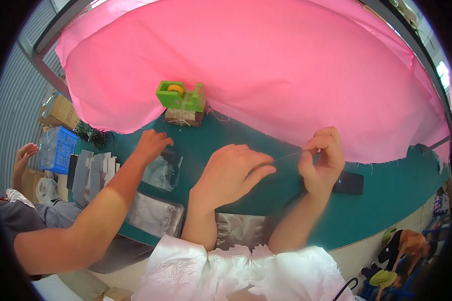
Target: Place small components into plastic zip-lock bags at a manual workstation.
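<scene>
A thin clear strip [288, 156] is stretching between the two hands, just above the middle of a green tabletop [391, 208]. Its long axis is running nearly crosswise to the wearer, one end pointing at the left fingertips, the other rising slightly toward the right ones and tilting a little away from the body. The right hand [324, 160] is pinching its end between thumb and curled forefinger, leaving no clear gap. The left hand [233, 173] is bringing thumb and forefinger nearly together at the other end; whether they are actually clamping it, I cannot tell.

Beyond the left hand, a green tape dispenser [198, 102] is sitting on a string-bound block [177, 117]. Pink cloth [266, 75] is spreading beyond both hands. A dark phone-like slab [349, 183] is lying just right of the right hand. Nearer the wearer, a silvery packet [241, 227] is resting between the forearms. Left of the grip, a co-worker's hand [153, 144] is reaching over a clear bag [160, 172].
</scene>
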`<state>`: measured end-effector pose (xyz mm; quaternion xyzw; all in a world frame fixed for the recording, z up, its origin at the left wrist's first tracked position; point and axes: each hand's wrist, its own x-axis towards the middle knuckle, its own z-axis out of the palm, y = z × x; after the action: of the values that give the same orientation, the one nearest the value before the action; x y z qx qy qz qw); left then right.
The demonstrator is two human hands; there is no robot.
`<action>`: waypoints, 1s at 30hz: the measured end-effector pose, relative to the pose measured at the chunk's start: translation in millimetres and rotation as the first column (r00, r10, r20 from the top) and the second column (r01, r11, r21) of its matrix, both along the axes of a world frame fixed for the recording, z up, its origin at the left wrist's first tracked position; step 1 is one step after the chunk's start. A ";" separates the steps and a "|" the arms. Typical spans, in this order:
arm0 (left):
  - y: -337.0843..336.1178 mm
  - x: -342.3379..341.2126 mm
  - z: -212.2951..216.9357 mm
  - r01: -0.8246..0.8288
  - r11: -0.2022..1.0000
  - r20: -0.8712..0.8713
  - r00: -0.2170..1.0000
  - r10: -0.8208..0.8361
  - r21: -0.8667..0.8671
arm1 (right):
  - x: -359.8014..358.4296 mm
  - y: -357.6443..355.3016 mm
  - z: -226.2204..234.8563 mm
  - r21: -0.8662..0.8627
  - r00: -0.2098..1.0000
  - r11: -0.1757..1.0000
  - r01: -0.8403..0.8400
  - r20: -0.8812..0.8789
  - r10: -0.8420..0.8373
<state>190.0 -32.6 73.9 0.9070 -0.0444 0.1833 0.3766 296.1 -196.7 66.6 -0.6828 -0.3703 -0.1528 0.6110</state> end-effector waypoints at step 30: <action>9.9 -1.5 -4.8 0.007 0.998 0.027 1.000 -0.008 0.062 | 6.3 -1.2 -3.3 0.050 0.992 0.991 0.121 -0.024 -0.120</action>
<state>188.5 -22.7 69.2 0.9155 -0.0586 0.1925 0.3483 302.4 -197.9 63.3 -0.6894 -0.3179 -0.1920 0.6219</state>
